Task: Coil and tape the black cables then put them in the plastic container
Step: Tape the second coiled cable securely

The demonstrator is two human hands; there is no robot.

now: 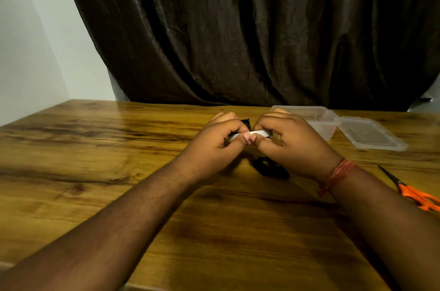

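Observation:
My left hand (217, 142) and my right hand (289, 143) meet above the middle of the wooden table (95, 159). Between them they pinch a strip of white tape (256, 134), my thumbs touching under it. A bit of black cable (246, 122) sticks up between the hands; how it is held is hidden. A coiled black cable (270, 167) lies on the table just below my right hand. The clear plastic container (319, 117) stands open behind my right hand.
The container's clear lid (371, 133) lies flat to the right of it. Orange-handled scissors (414, 193) lie near the table's right edge. A dark curtain (238, 28) hangs behind the table, with a white wall at the left.

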